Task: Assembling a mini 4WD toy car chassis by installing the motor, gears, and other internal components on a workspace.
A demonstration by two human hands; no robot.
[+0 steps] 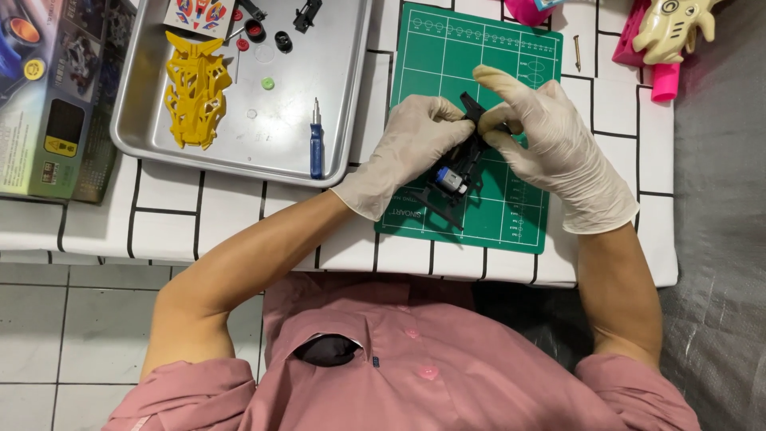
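Hands gripping a black toy-car chassis [461, 172] over a green cutting mat [511, 215].

My gloved left hand [411, 144] wraps the chassis side; my right hand [550, 136] pinches its top end, index finger raised. A small motor seems already seated, though I can't see clearly. The yellow body shell [195, 88], wheels [267, 36] and blue screwdriver [316, 144] lie unused in the metal tray [335, 104] on the desk [199, 223].

Dark printed box [49, 96] far left, colourful sticker sheet [199, 14] in tray
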